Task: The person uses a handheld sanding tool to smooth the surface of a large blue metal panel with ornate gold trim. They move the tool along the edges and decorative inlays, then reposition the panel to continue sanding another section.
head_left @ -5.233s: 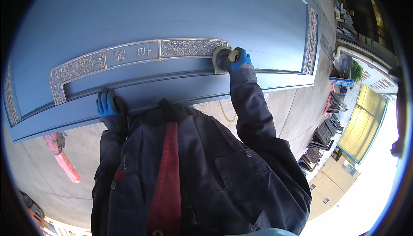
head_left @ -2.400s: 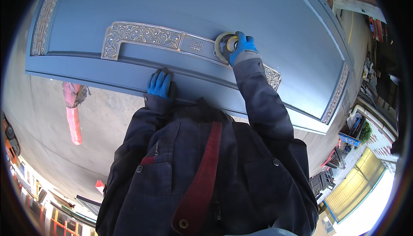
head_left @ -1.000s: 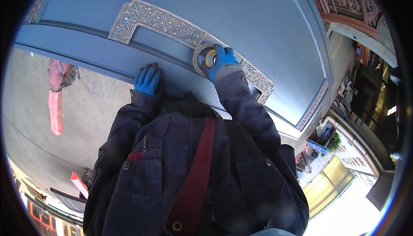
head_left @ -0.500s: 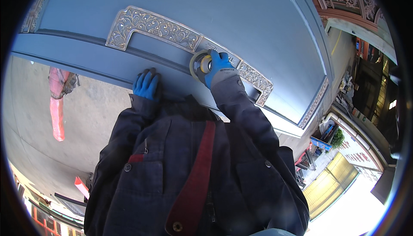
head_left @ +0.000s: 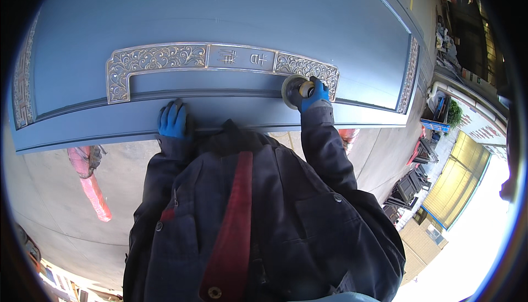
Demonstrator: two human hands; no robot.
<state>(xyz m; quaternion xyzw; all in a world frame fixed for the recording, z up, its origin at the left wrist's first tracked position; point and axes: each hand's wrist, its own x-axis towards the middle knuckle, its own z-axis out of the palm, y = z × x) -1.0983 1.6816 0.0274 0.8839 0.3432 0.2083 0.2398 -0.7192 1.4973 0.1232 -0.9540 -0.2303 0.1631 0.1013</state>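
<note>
A large grey-blue door-like panel (head_left: 220,21) lies flat in front of me. My left hand (head_left: 174,120), in a blue glove with dark fingertips, rests on the panel's near border with its fingers stretched out. In my gloved right hand (head_left: 318,94) is a round power sander (head_left: 292,91), with a wide grey disc and a yellowish part at its middle. Its disc meets the near border, just below the right end of the carved metal-coloured trim (head_left: 157,58). The fingers curl over the top of the sander; its underside is hidden.
Under the near edge, pink-wrapped supports (head_left: 94,195) stand on the concrete floor (head_left: 49,192). Dark stacked frames (head_left: 410,186), a green plant (head_left: 454,113) and a yellow shutter-like panel (head_left: 456,178) are off to the right.
My right hand has carried the sander rightward along the border to the trim's right end. My view has turned, so the panel now appears straighter. The left hand stays on the border.
</note>
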